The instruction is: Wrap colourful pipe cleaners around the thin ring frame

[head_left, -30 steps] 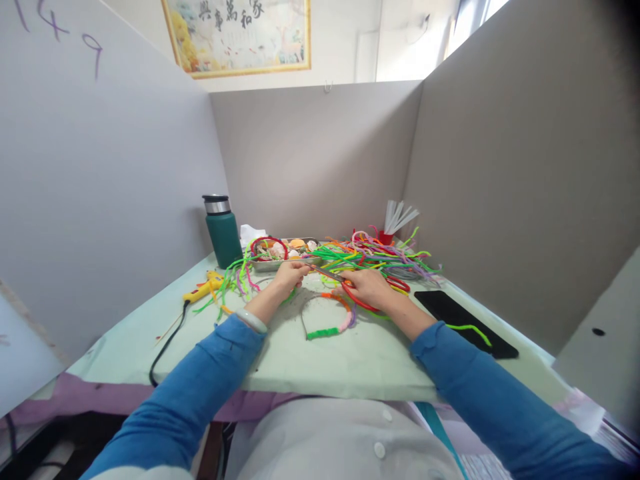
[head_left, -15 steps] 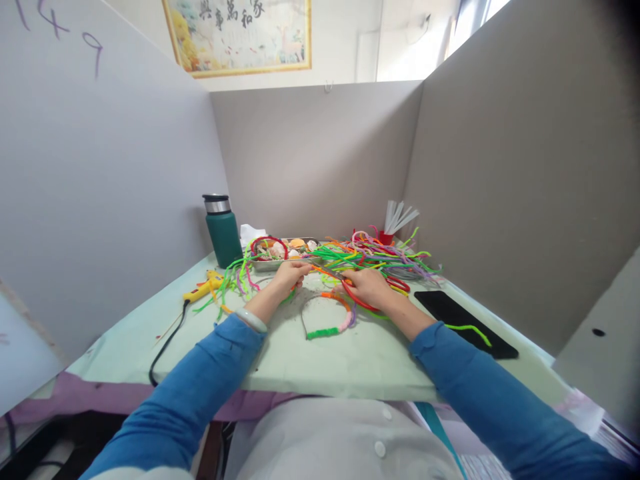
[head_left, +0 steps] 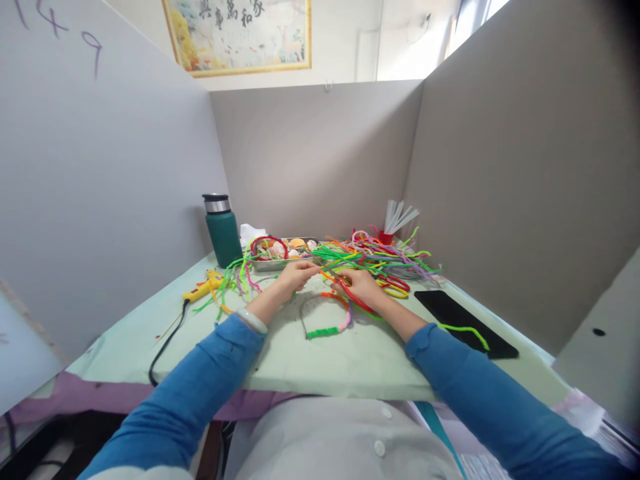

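Note:
My left hand [head_left: 299,275] is closed, its fingertips pinching an orange pipe cleaner [head_left: 327,275] that runs toward my right hand. In my right hand [head_left: 361,285] is a pair of scissors with red handles [head_left: 357,298]. Its blades point left and meet the orange pipe cleaner; whether they are closed on it is too small to tell. Just below both hands a thin headband [head_left: 323,333] lies on the table, partly wrapped in green, pink, purple and orange pipe cleaner, with a bare grey stretch on its left.
A heap of coloured pipe cleaners [head_left: 380,257] spreads at the back right, before a red cup of white sticks [head_left: 397,217]. A metal tray [head_left: 270,265] holds small decorations. Left are a green bottle [head_left: 223,233] and a yellow glue gun [head_left: 203,288]; right, a black phone-like slab [head_left: 465,320].
My left hand has shifted slightly right, toward the scissors. My right hand has drawn slightly left, and the blades now show less between the two hands.

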